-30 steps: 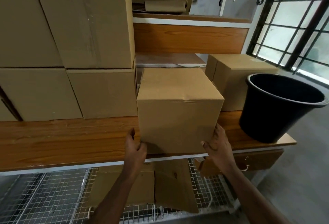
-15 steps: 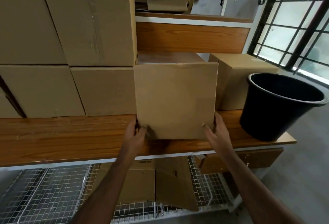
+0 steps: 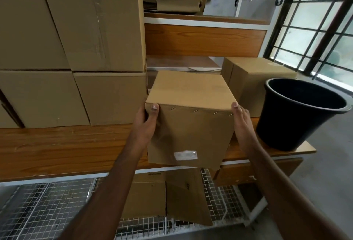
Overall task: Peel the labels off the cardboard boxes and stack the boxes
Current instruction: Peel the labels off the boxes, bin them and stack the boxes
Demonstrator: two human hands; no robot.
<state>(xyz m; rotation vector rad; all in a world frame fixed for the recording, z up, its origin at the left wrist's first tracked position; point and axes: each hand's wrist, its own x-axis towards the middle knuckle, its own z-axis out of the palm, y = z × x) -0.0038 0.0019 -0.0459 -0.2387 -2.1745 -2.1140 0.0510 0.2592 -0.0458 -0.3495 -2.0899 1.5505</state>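
Box (image 3: 191, 125) clamped between both hands, tilted toward camera.
Left hand (image 3: 145, 123) at 9, right hand (image 3: 241, 123) at 3; label (image 3: 185, 155) face at 6.

We take this for a storeroom or packing area; plain cardboard boxes (image 3: 107, 29) stand stacked two high on a long wood-grain shelf (image 3: 57, 148) set in a white metal frame; a wire-mesh rack (image 3: 47, 207) below holds flattened cardboard (image 3: 183, 196); a higher shelf carries a roll of brown paper (image 3: 178, 4); a black plastic bucket (image 3: 298, 113) sits at the shelf's right end; a barred window (image 3: 321, 35) lights the bare grey concrete floor (image 3: 332, 182) beside it.
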